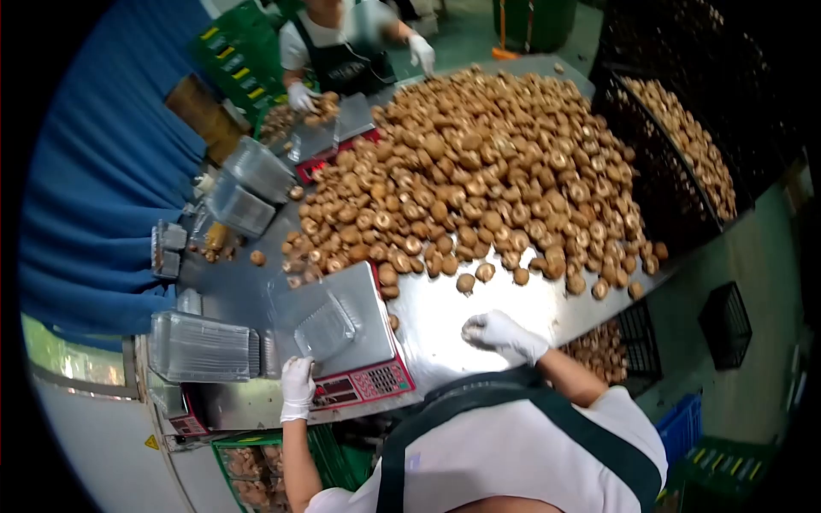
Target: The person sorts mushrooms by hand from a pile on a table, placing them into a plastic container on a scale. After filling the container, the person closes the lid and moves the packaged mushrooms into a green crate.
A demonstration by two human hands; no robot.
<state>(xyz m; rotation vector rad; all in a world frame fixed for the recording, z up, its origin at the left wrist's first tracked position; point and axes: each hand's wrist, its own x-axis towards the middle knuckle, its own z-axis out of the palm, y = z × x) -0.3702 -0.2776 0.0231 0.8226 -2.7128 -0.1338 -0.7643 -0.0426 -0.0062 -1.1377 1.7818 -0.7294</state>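
Observation:
My left hand (298,386), in a white glove, is at the front left corner of a red digital scale (363,382). Its fingers are bent together close to a clear plastic tray (325,332) on the scale's metal plate; whether they grip the tray's edge cannot be made out. My right hand (505,335), also gloved, is over the bare steel table (436,321), to the right of the scale. Its fingers are loosely bent and apart, with no item visible in them. Beyond it spreads a large heap of brown mushrooms (479,179), a few lying loose at the near edge.
Stacked clear trays (201,346) stand left of the scale, more trays (248,188) farther back. Across the table a gloved co-worker (342,51) handles mushrooms at a second scale (321,162). A black crate (676,162) of mushrooms borders the right side.

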